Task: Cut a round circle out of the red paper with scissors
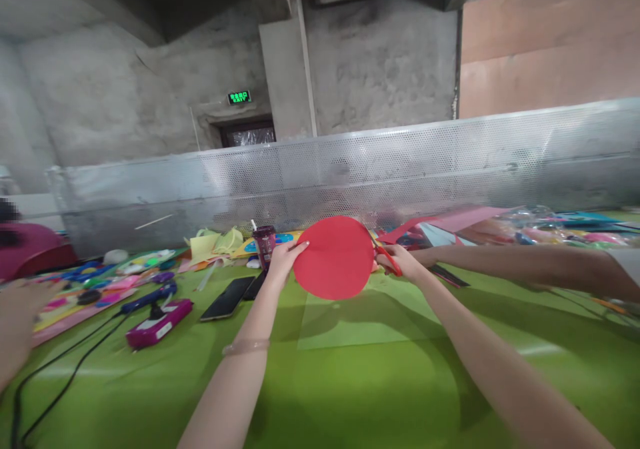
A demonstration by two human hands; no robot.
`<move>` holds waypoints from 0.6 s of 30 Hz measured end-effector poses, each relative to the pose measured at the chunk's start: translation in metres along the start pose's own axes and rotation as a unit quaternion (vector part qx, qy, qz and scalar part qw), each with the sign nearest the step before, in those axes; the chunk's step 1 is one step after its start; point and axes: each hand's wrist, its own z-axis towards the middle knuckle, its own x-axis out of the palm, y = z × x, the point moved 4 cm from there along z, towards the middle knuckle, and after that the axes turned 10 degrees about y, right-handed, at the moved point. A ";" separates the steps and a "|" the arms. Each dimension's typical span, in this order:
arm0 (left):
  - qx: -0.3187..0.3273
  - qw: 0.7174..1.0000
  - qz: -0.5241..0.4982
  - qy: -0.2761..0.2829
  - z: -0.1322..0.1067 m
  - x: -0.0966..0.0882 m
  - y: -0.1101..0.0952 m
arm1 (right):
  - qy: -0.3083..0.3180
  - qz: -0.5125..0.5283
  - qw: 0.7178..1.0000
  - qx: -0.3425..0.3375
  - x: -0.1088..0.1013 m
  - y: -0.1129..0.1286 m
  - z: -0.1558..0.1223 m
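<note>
A round sheet of red paper [334, 259] is held up above the green table. My left hand [286, 261] pinches its left edge, thumb on the near face. In my right hand [403, 262] are scissors with orange-red handles [391, 260], their blades at the paper's right edge. Whether the blades are apart is hard to make out. Below the disc, a pale green sheet [345, 329] lies flat on the table. A dark cup with a straw [265, 243] stands just behind my left hand.
A black phone [227, 298] and a purple power strip [159, 323] with cables lie to the left. Other people's arms reach in at the left [20, 329] and right [540, 269]. Colourful craft pieces lie along both sides. A perforated metal panel [350, 169] stands behind the table.
</note>
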 end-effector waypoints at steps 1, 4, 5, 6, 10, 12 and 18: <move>0.000 1.000 -0.005 0.002 0.000 0.000 0.000 | -0.002 -0.004 1.000 0.004 0.000 -0.001 0.000; 0.002 1.000 -0.020 0.005 0.000 0.001 -0.001 | -0.006 -0.012 1.000 0.006 -0.001 -0.001 -0.001; 0.001 1.000 -0.023 0.005 -0.001 0.001 -0.001 | -0.005 -0.016 1.000 0.003 -0.001 0.000 -0.001; 0.000 1.000 -0.025 0.003 -0.001 0.001 -0.002 | -0.002 -0.022 1.000 0.000 -0.001 0.000 -0.001; 0.000 1.000 -0.025 0.002 -0.002 0.002 -0.003 | 0.005 -0.037 0.999 -0.007 -0.002 -0.004 0.001; -0.001 1.000 -0.023 0.003 -0.002 0.001 -0.003 | 0.002 -0.018 1.000 -0.006 -0.003 -0.007 0.003; -0.010 1.000 -0.018 0.003 0.000 0.000 0.000 | 0.016 0.023 1.000 -0.006 -0.003 -0.008 0.004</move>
